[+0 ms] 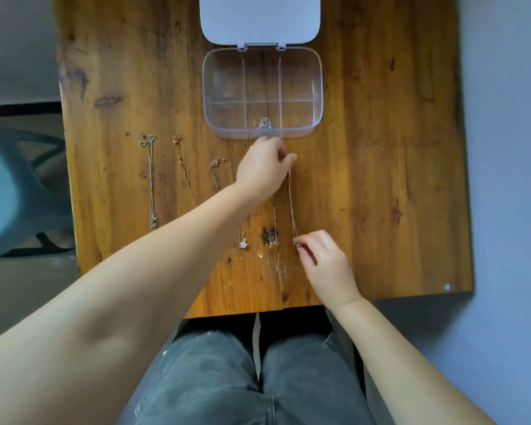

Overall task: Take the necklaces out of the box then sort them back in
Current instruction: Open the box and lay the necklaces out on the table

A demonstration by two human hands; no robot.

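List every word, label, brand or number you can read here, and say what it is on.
None. The clear box, its open lid, the wooden table and the laid-out necklaces carry no legible text.

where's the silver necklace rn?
Head view: the silver necklace lies straight on the table, farthest left of the row, beside the gold chain.

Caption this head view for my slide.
Both hands stretch a necklace straight below the open box.
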